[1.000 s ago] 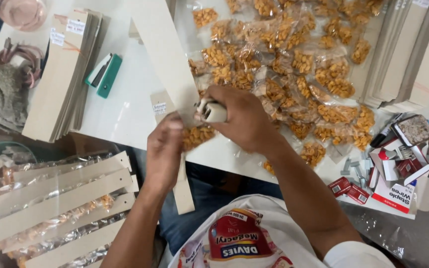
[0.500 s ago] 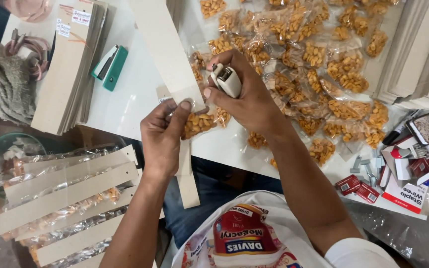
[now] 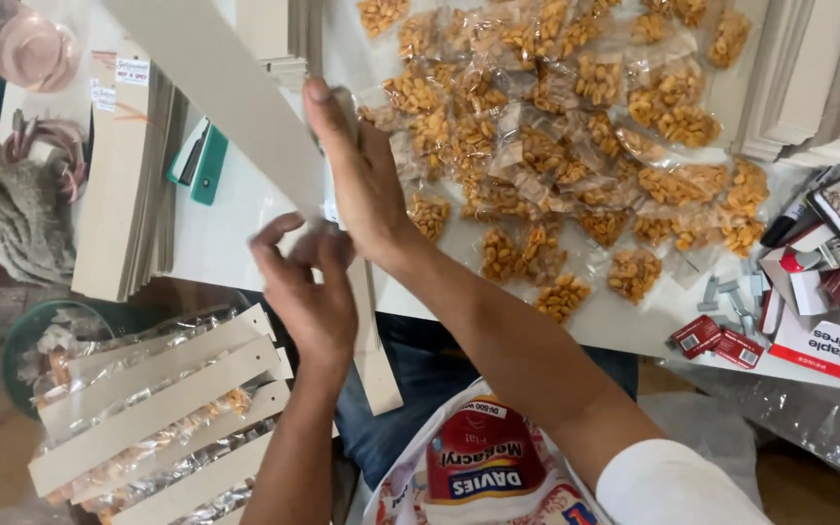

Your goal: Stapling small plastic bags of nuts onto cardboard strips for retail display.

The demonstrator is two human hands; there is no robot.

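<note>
Both of your hands are on the same long cardboard strip (image 3: 235, 107) right now. Your right hand (image 3: 362, 180) is pressed against its edge about midway along, fingers stretched up along the strip with the thumb side wrapped round something small. I honestly can't tell what's in that palm, it's hidden. Your left hand (image 3: 308, 292) sits just below, fingers curled and pinching at the strip where a little clear packet seems to meet it, though that spot is blurry.

The strip runs on a diagonal: far end up and to your left over the white table (image 3: 245, 214), near end hanging off the table edge toward your lap. So its long axis points away from you and leftward, and both hands hold it near the middle, left hand nearer the close end.

The pile of clear snack packets (image 3: 556, 126) lies to the right of your right hand, touching distance for that hand, well apart from the left.

Off to the left there's a stack of blank strips (image 3: 128, 185), a green stapler (image 3: 201, 160) beside it, and finished strips with packets (image 3: 157, 408) down low. Small red boxes (image 3: 721, 340) sit at the right.
</note>
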